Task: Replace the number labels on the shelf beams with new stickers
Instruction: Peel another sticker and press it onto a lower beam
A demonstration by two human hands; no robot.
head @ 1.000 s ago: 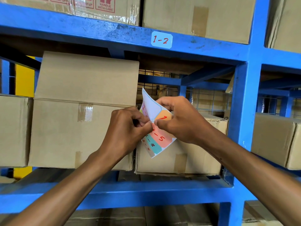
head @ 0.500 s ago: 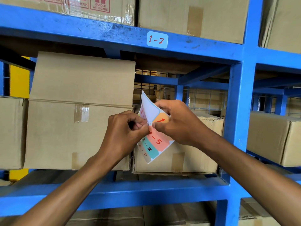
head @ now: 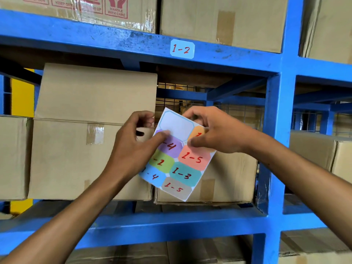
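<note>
at the left end of the middle shelf a small cardboard box point(head: 13, 157) stands beside a stack of two bigger ones, a tall box point(head: 97, 94) on a taped box point(head: 80, 161); all are shut, so we cannot tell what they hold. our left hand point(head: 133, 147) comes up in front of that stack, its thumb pressed on the left edge of the sticker sheet point(head: 177, 155) and its fingers curled behind, pinching it. we hold the sheet tilted in mid-air, before the gap between the boxes. it is white with rounded colour patches bearing red handwritten numbers: purple ending in 4, green ending in 2, blue ending in 4, salmon 1-5, teal 1-3, grey 1-5, and an orange one half covered. its top left patch is bare and pale. our right hand point(head: 215, 130) pinches the sheet's upper right edge, thumb across the orange patch. above, on the front of the upper shelf beam point(head: 95, 39), a pale label point(head: 182, 49) reads 1-2. behind the sheet sits a low box point(head: 228, 180) on the same shelf, against the blue upright point(head: 278, 130). more shut boxes fill the top shelf.
</note>
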